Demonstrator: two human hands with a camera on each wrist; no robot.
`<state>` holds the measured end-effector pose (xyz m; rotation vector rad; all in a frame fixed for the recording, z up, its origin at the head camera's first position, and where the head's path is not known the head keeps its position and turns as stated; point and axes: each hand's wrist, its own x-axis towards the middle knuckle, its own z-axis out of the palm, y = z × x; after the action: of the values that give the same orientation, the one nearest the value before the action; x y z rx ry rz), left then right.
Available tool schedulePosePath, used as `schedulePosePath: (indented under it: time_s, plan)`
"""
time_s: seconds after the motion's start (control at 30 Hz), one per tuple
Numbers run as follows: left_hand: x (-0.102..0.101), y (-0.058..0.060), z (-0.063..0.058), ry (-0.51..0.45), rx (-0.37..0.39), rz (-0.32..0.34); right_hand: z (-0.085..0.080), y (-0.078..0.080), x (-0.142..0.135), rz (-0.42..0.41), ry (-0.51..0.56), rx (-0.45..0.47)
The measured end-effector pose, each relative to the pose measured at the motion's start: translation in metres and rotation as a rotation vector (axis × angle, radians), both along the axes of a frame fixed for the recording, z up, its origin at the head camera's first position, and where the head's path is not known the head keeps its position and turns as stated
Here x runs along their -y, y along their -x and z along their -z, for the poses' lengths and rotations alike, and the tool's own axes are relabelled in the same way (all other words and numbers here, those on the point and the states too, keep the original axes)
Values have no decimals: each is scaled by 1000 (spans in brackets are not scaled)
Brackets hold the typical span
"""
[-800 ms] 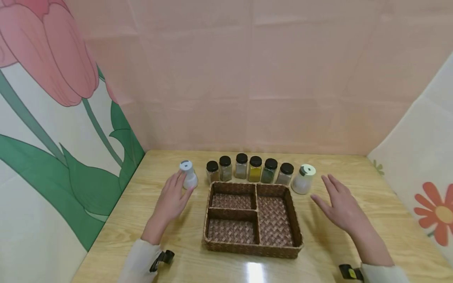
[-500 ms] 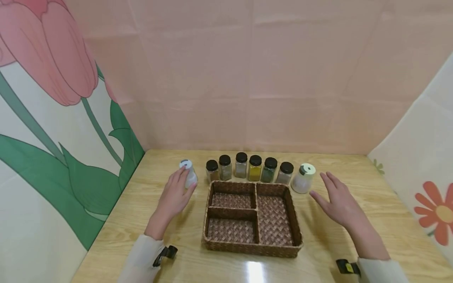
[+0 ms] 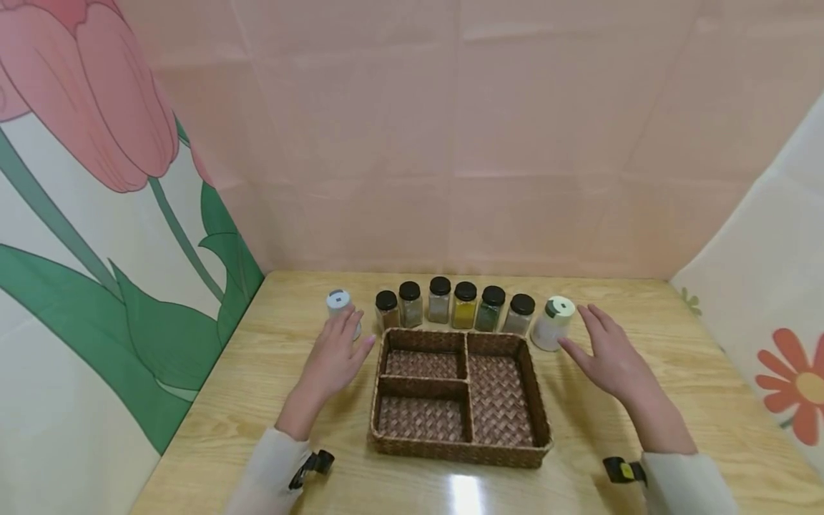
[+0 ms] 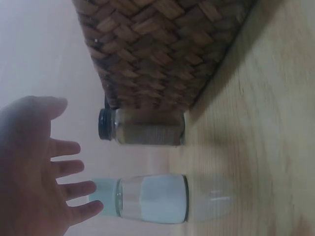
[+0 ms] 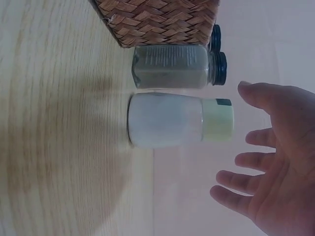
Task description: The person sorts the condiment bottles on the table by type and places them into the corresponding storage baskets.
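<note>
My left hand [image 3: 333, 357] is held with fingers spread, in front of a shaker with a pale blue cap [image 3: 337, 300], partly hiding it in the head view. White contents show through that shaker's clear body [image 4: 162, 198] in the left wrist view. On the other side, my right hand [image 3: 611, 357] is spread beside a shaker with a pale green cap [image 3: 558, 309]; in the right wrist view the white-filled shaker [image 5: 165, 120] stands apart from the fingers. Neither hand holds anything. Between the hands lies a brown woven basket [image 3: 460, 453] with three compartments.
Behind the basket, several square spice jars with black lids stand in a curved row, among them a yellow one [image 3: 464, 311] and a green one [image 3: 490, 315]. A pink cloth [image 3: 450, 143] hangs at the table's [image 3: 644, 300] back edge; flowered cloths flank both sides.
My left hand has moved right, from beside the blue-capped shaker to partly in front of it. My right hand has come slightly left and up toward the green-capped shaker. Basket and jars stay put.
</note>
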<state>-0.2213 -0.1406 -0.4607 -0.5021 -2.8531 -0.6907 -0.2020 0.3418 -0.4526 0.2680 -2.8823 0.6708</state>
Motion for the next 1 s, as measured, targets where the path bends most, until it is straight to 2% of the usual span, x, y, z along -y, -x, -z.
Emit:
schedulePosePath:
  time_s: [0.23, 0.37, 1.0]
  plan:
    - [-9, -8, 3, 40, -7, 32, 0, 6, 0, 6, 14, 21]
    - [-12, -15, 3, 58, 22, 39, 2, 10, 0, 8, 13, 29]
    - [-17, -33, 14, 28, 73, 79, 5, 19, 4, 21, 21, 63]
